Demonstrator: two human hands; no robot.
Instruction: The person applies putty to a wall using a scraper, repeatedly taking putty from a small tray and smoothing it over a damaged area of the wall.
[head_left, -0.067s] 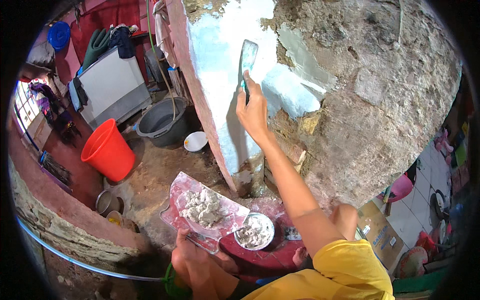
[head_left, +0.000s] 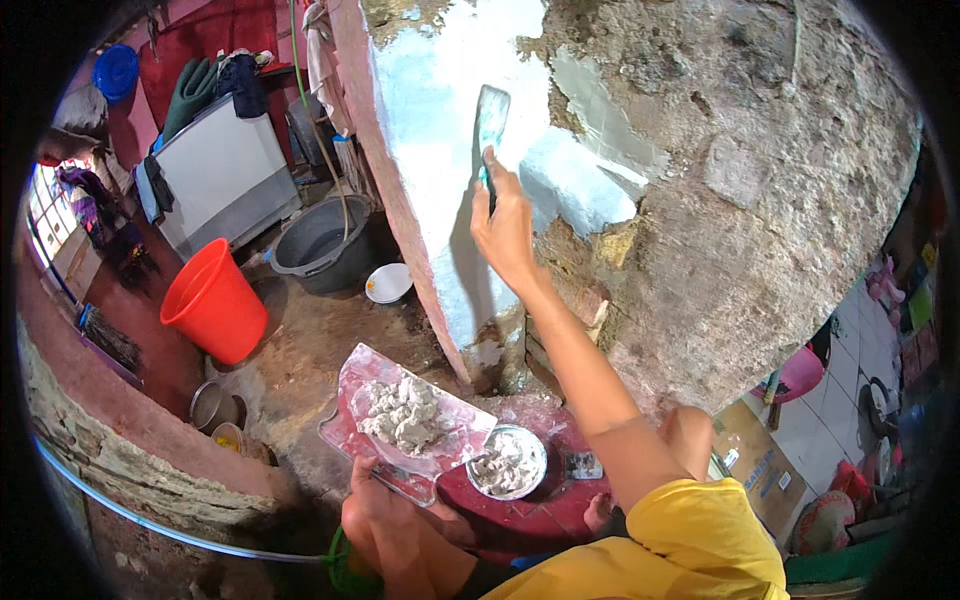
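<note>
My right hand (head_left: 508,228) grips the handle of a putty knife (head_left: 491,118), its blade pointing up and lying at a white and pale blue patch of the wall (head_left: 430,130). My left hand (head_left: 368,500) is low in the view, closed on the near edge of a pinkish curved board (head_left: 352,405). A lump of whitish putty (head_left: 405,415) sits on that board. Just right of the board stands a round bowl (head_left: 540,468) with more putty (head_left: 505,462) in it; the board's corner overlaps its rim.
Rough bare wall (head_left: 740,250) spreads to the right. A red bucket (head_left: 215,300), a dark grey tub (head_left: 325,250) and a white dish (head_left: 389,283) stand on the floor at left. A pale hose (head_left: 180,542) runs along the lower left. Flattened cardboard (head_left: 760,460) lies at right.
The putty knife has slid very slightly down along the wall. The whole view has shifted a little; the left hand and board keep their place.
</note>
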